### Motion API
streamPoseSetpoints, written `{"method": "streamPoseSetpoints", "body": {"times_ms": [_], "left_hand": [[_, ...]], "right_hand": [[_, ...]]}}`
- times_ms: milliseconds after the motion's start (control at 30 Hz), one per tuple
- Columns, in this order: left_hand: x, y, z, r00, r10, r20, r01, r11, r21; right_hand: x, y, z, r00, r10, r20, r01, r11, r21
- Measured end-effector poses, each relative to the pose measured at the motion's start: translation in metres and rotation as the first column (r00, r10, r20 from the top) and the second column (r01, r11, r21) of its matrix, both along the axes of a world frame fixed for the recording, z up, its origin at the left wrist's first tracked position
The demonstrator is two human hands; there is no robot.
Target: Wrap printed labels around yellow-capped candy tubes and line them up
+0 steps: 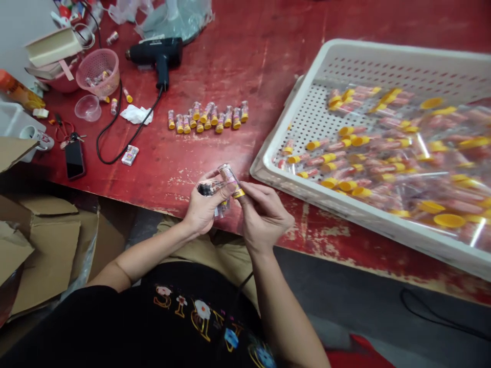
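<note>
red-painted table (pixel 268 61), chipped and pale along its near edge, fills most of the view. nearest are my black shirt (pixel 130 322), with flowered lettering, and, to the left below the table, opened cardboard boxes (pixel 53 240). above my lap, at the table's near edge, both my hands meet on one small clear cylinder (pixel 230 178) with a yellow end. my left hand (pixel 200 210) is closed around it, thumb pressed to its side, and also carries a dark, partly hidden bundle (pixel 207 189); my right hand (pixel 266 214) pinches the cylinder near its yellow end between thumb and fingers. to the right, a white perforated tray (pixel 318 110) contains many yellow-ended tubes (pixel 360 140), a number of them under clear film. on the left lie a dark phone (pixel 74 159) and a small printed packet (pixel 130 155). farther back, similar short cylinders (pixel 207 117) stand close together in an uneven row, a crumpled white tissue (pixel 136 114) to their left. beyond these are a pink basket (pixel 97 71), a black heat gun (pixel 155 52) with its cord, and, farthest, a translucent plastic bag (pixel 180 20).
</note>
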State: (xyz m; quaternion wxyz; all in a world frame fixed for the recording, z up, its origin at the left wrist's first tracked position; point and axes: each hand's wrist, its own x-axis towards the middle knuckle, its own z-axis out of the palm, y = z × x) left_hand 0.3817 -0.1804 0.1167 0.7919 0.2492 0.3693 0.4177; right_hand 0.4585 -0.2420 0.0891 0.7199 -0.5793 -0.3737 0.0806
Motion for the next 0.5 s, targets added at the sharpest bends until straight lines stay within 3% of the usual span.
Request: {"method": "streamPoseSetpoints", "body": {"times_ms": [133,233,300,400,500], "left_hand": [[0.005,0.038,-0.017,0.999,0.047,-0.017,-0.048,0.997,-0.061],[0.006,0.065,-0.028,0.99,0.14,-0.027,-0.142,0.98,-0.141],[0.001,0.075,-0.032,0.983,0.181,-0.042,-0.186,0.968,-0.166],[-0.016,0.078,-0.036,0.982,0.165,-0.087,-0.177,0.971,-0.161],[-0.034,0.079,-0.042,0.977,0.176,-0.123,-0.192,0.972,-0.134]], "right_hand": [[0.014,0.05,-0.025,0.984,0.062,-0.17,-0.071,0.996,-0.046],[0.039,0.124,-0.055,0.979,0.0,-0.205,-0.019,0.996,-0.092],[0.053,0.178,-0.069,0.992,-0.096,-0.08,0.082,0.983,-0.161],[0.071,0.228,-0.069,0.985,-0.06,0.163,0.119,0.917,-0.38],[0.101,0.225,-0.046,0.935,0.08,0.347,0.119,0.848,-0.517]]}}
